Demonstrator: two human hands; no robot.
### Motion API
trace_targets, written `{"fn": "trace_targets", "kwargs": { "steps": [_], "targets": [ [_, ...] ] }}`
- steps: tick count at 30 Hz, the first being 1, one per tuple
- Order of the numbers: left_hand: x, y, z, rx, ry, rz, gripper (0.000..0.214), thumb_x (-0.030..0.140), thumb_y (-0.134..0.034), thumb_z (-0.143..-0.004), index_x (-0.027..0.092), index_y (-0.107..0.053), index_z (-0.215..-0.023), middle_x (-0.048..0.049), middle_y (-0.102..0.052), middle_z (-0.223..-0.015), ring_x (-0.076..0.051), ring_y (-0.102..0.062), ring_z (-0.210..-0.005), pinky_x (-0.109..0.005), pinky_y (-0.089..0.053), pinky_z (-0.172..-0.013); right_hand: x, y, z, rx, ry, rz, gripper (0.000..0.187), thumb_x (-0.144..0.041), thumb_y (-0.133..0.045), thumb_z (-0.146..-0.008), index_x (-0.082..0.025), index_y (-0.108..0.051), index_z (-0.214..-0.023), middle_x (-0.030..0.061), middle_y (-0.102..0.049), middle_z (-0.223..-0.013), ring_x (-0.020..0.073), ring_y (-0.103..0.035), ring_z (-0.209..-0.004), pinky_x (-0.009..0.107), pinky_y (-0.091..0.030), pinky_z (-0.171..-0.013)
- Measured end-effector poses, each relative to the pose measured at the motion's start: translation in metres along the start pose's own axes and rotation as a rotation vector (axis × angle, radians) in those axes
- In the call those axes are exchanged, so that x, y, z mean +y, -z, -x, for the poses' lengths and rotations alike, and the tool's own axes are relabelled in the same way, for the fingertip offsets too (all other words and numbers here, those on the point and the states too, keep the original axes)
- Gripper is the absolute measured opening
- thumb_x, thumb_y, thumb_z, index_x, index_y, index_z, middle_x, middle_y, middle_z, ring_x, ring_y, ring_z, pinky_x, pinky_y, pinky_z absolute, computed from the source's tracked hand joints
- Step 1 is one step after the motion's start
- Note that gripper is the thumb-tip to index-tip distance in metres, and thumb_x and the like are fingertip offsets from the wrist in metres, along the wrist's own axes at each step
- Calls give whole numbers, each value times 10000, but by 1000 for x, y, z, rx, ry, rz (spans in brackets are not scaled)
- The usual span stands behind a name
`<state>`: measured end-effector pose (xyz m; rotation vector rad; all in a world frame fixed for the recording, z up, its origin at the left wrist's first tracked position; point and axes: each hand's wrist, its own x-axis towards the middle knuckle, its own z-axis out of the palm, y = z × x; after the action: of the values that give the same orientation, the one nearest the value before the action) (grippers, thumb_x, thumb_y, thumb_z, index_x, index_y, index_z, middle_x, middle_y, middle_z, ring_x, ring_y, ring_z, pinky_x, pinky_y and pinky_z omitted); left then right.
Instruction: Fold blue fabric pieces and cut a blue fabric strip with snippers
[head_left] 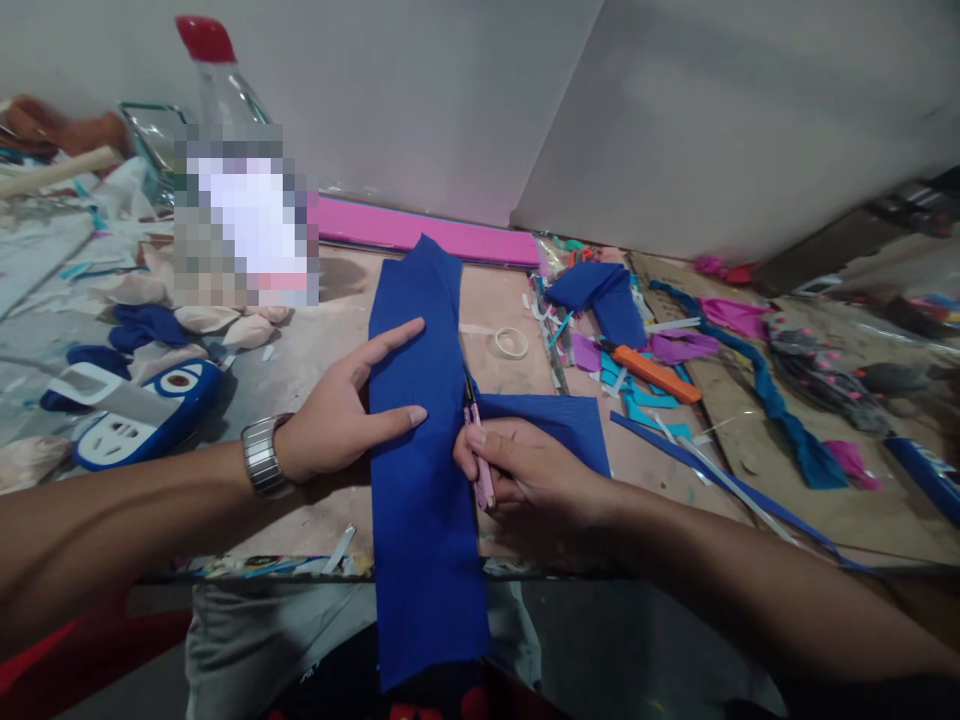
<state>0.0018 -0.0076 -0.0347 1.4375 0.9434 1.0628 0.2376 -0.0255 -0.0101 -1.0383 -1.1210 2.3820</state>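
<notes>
Beneath left fingers [391,344], blue fabric strip [421,510]; pink cutter [482,478] between right fingers [504,448].

head-worn camera faces down, close over the blue cloth [420,500].

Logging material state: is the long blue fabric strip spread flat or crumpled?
Spread flat: the long blue fabric strip lies smooth under the left hand, near end overhanging the table.
</notes>
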Motion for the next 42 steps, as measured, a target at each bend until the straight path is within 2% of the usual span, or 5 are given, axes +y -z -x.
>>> {"fn": "trace_targets", "kwargs": {
  "steps": [6,12,19,29,42],
  "targets": [
    [3,0,0,3,19,-5,947,412,-877,-788,205,-432,-1598,-147,-498,-1613,-378,-540,-1425,-507,-479,-1189,-1,0,2,10,18,18,511,-686,-673,-885,-194,-554,-814,-121,-380,-427,49,-179,-377,197,-144,-398],
    [4,-1,1,-29,10,1,954,398,-883,-779,230,-430,-1601,-139,-499,-1613,-385,-540,-1426,-505,-494,-1178,-5,2,1,-14,38,42,537,-701,-714,-844,-189,-561,-790,-109,-414,-422,49,-204,-375,191,-168,-393],
    [1,0,1,-74,-31,-61,905,382,-875,-792,241,-466,-1587,-130,-492,-1617,-380,-483,-1474,-546,-348,-1278,-5,3,1,-7,36,54,541,-717,-678,-863,-192,-562,-798,-118,-378,-410,52,-193,-365,187,-167,-386],
    [0,0,1,-74,-23,-46,918,393,-874,-798,225,-452,-1595,-135,-515,-1599,-362,-538,-1429,-520,-401,-1250,-4,5,1,-35,58,62,509,-684,-644,-903,-192,-554,-810,-120,-378,-419,49,-189,-368,187,-174,-391],
    [-1,-1,3,-86,-54,-88,899,353,-861,-806,243,-450,-1598,-131,-513,-1600,-362,-514,-1452,-547,-352,-1277,-5,3,2,28,26,60,512,-687,-658,-890,-190,-561,-812,-118,-378,-422,49,-184,-373,190,-150,-388]
  ]
}}
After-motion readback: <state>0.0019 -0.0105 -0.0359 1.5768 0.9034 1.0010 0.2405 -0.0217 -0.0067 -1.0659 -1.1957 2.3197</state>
